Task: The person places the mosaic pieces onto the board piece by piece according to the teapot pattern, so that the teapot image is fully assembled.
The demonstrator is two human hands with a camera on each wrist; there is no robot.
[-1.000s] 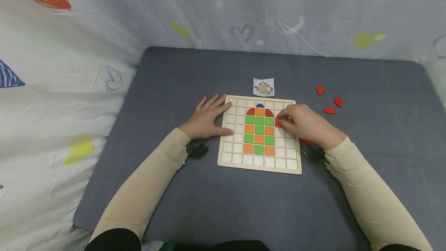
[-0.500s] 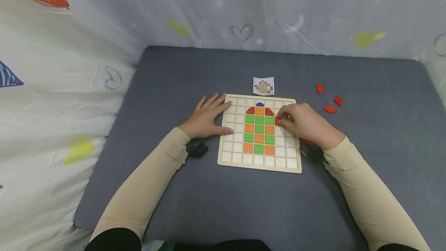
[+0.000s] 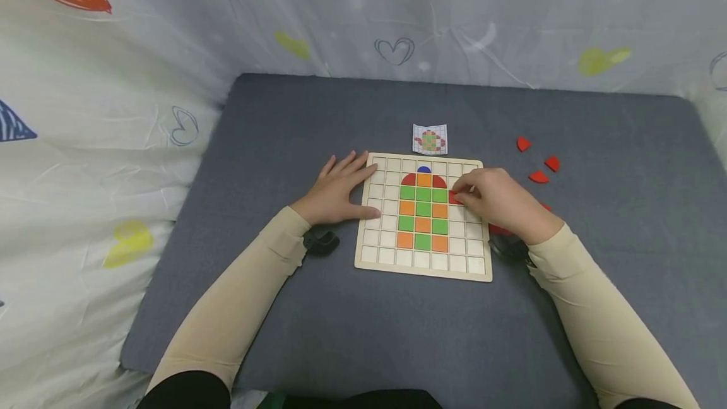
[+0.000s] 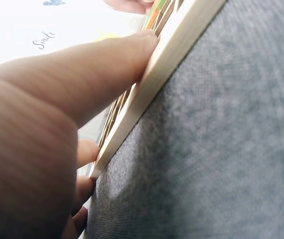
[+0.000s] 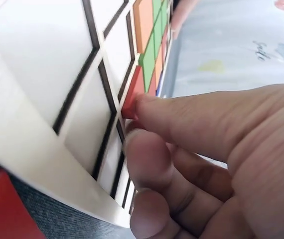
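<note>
A light wooden grid board (image 3: 423, 274) lies on the table, with green, orange, red and blue pieces set in its middle cells. My left hand (image 3: 336, 195) rests spread on the board's left edge. In the left wrist view the thumb (image 4: 107, 64) touches the wooden rim. My right hand (image 3: 505, 202) is over the board's right side. Between thumb and finger it pinches a red piece (image 5: 133, 94), which sits at a cell just right of the top green row. The hand partly hides this piece and several cells.
A small printed pattern card (image 3: 430, 139) lies behind the board. Several loose red pieces (image 3: 538, 177) are scattered to the right. Another red piece (image 3: 498, 230) shows partly under the right wrist, beside the board. A printed curtain (image 3: 352, 11) hangs behind the grey table (image 3: 341, 346).
Both hands stay almost in place, the right still pinching the red piece at the same cell. The head view has shifted slightly.
</note>
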